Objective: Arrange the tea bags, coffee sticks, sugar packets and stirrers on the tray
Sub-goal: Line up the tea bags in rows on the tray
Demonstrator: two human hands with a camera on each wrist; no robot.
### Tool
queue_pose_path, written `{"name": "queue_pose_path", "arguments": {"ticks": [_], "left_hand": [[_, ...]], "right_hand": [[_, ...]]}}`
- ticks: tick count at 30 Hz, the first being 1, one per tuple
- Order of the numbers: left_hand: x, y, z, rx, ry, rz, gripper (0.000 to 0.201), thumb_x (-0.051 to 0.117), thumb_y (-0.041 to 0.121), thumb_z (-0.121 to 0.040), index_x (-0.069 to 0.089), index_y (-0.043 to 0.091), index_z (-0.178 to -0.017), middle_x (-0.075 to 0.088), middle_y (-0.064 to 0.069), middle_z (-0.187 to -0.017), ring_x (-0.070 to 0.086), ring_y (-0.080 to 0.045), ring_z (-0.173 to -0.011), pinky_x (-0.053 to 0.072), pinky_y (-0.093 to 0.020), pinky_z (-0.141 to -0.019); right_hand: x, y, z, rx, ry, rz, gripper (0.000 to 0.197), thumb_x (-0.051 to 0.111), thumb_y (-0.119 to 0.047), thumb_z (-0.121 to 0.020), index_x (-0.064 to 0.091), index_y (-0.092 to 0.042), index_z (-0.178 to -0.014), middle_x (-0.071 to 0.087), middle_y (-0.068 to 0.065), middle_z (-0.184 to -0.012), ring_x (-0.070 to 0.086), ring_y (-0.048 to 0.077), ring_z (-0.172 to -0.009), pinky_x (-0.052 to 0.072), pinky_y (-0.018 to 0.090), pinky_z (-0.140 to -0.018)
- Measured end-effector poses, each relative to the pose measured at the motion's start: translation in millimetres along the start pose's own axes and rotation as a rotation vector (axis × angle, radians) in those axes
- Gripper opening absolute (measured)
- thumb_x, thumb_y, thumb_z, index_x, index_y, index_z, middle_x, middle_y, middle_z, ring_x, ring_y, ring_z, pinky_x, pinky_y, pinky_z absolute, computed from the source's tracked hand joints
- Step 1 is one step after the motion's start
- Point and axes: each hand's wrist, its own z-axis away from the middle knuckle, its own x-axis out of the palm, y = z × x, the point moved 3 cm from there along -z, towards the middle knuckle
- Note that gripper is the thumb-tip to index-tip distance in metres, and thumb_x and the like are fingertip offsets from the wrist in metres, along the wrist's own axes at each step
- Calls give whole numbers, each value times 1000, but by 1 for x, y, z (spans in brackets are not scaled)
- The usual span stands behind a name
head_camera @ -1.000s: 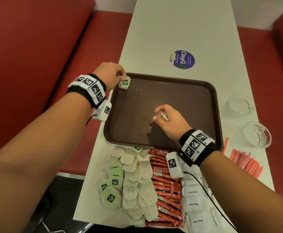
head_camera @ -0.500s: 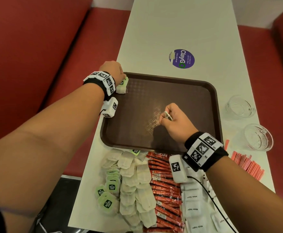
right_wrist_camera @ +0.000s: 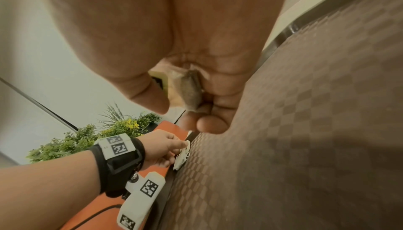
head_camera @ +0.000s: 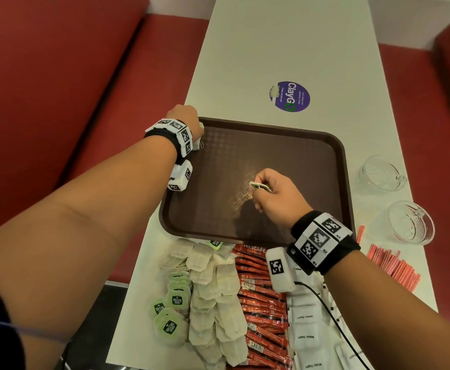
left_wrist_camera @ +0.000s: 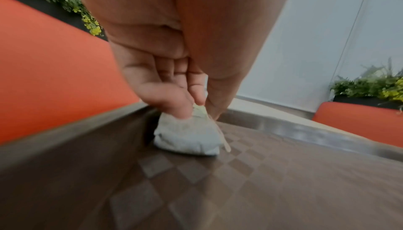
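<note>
Left fingers [left_wrist_camera: 174, 102] pinch a tea bag [left_wrist_camera: 187, 135], now lowered onto the tray [head_camera: 336, 156] floor in its far-left corner. Right hand [head_camera: 274, 196] has advanced over tray centre, fingers curled around a second tea bag [head_camera: 258, 186]. First placement is nearly complete, only release pending.

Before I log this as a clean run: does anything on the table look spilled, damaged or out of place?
Nothing stands out. The tray sits flat, the left hand sets a tea bag in its far-left corner, and the right hand holds another tea bag.

Bare tray [head_camera: 285, 156] floor between hands
</note>
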Motion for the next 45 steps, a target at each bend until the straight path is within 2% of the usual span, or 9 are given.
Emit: {"name": "queue_pose_path", "arguments": {"ticks": [5,11,18,23,29,34,38,41,45], "left_hand": [[9,-14,5,-13,-21,5,45,74,55,-76,69,15,-96,68,-6,-98,64,-28,-90,52,-34,-70],[15,-18,12,-26,-63,7,50,80,53,-75,69,15,-104,69,-6,-102,65,-26,-96,57,-39,-84],[4,-6,13,-31,2,32,45,68,56,-82,65,12,-91,63,-5,-91,59,-26,-80,47,-32,-64],[-2,5,16,-32,4,-24,29,65,37,-89,57,10,-87,62,-11,-95,56,-28,-79,45,-31,-67],[-10,3,25,-41,20,55,38,62,45,-91,59,7,-87,67,-13,-102,57,-28,-79,45,-32,-65],[-45,13,79,283,100,475,38,59,59,-90,70,23,-96,68,7,-90,62,-12,-84,48,-28,-73],[-55,23,142,559,-103,696,26,73,51,-82,73,29,-95,70,10,-85,60,-1,-76,48,-15,-70],[-44,23,158,638,-112,632,13,74,36,-86,73,28,-97,71,10,-85,64,-5,-80,53,-24,-75],[-39,9,154,592,14,678,8,71,25,-91,72,22,-98,69,12,-86,64,-5,-81,49,-20,-76]], "right_hand": [[0,-5,-2,17,-23,-29,13,52,-7,-94,53,-18,-87,68,6,-65,65,22,-63,58,54,-78],[6,-10,-1,28,-35,-40,15,52,-5,-93,54,-19,-88,68,9,-68,66,23,-64,58,56,-80],[6,-12,2,34,-26,-39,13,55,-8,-92,58,-20,-89,69,11,-72,70,37,-78,56,60,-78],[0,-11,3,46,-25,-43,13,56,-11,-95,59,-22,-89,70,10,-78,71,36,-82,58,59,-77],[0,-14,1,4,-23,-56,11,58,-13,-99,63,-21,-97,71,3,-89,74,22,-80,60,40,-73],[5,-15,-5,-2,-6,-131,9,59,-13,-99,66,-19,-100,74,5,-92,75,21,-79,61,40,-73],[7,-23,-5,-46,17,-198,9,63,-12,-97,65,-10,-106,76,0,-89,75,9,-80,62,34,-71],[13,-28,-7,-61,23,-197,17,69,-18,-94,63,-15,-109,78,3,-87,76,17,-82,61,48,-80],[25,-27,-8,-52,-23,-202,32,73,-20,-91,53,-21,-116,78,0,-89,75,16,-80,59,38,-77]]}}
